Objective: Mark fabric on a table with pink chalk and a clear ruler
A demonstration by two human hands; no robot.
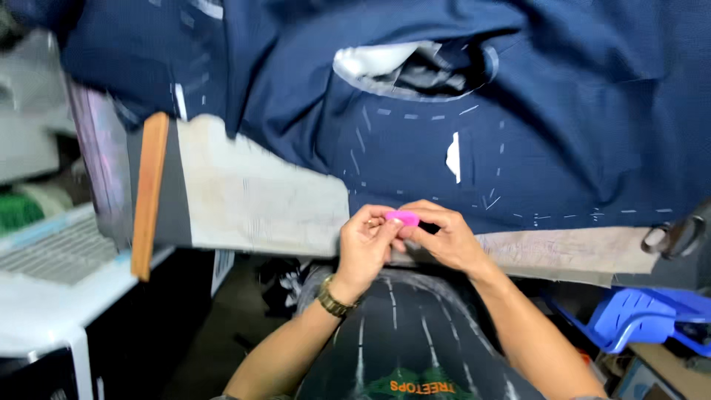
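my left hand [364, 241] and my right hand [443, 235] meet at the middle of the frame, just below the near edge of the table [259, 204], and between them i pinch a small pink piece of tailor's chalk [403, 218]. the fingers of both hands are curled close around it, thumbs and forefingers nipping its ends, so neither hand is open (a gold watch [335, 300] sits on my left wrist).

the chalk is not touching cloth; it sits in my fingertips, just short of the navy jacket fabric [563, 141] spread across the upper half of the frame. that fabric already carries plenty of white dashed marks, around the pocket area at centre and along the lower edge toward the right, so i judge a good part of the marking is done. whether more lines are wanted i cannot tell.

a wooden ruler [149, 194] lies at the left of the frame, and scissors [678, 235] rest at the right edge.
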